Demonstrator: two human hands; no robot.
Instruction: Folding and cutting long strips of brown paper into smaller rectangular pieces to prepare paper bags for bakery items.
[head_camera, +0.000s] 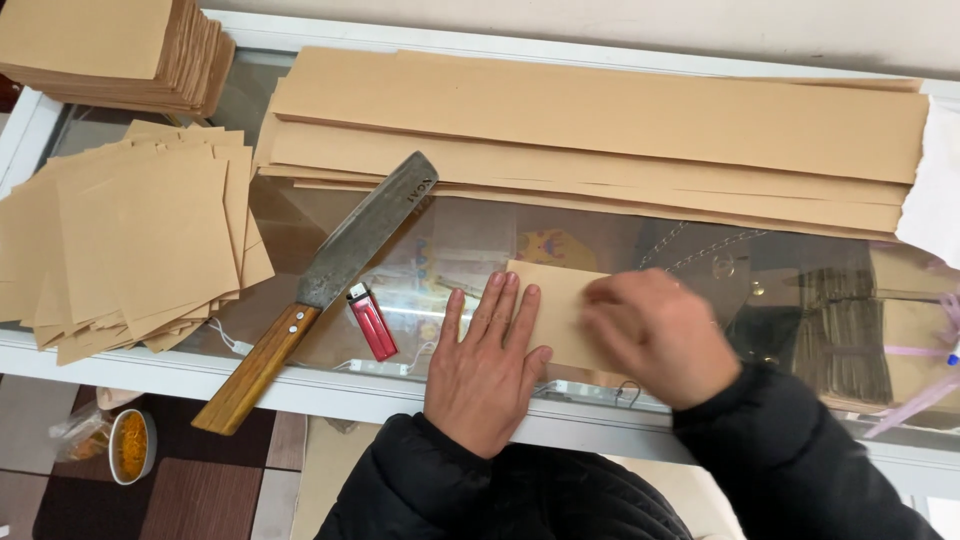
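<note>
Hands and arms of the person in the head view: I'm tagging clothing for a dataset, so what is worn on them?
Both arms are covered by long black sleeves of a soft, slightly puffy jacket, ending at the wrists. The left hand and right hand are bare: no gloves. No rings or watch can be seen, though the right hand is blurred.

Knife + lighter block left; long strips behind; glass free btwn.
</note>
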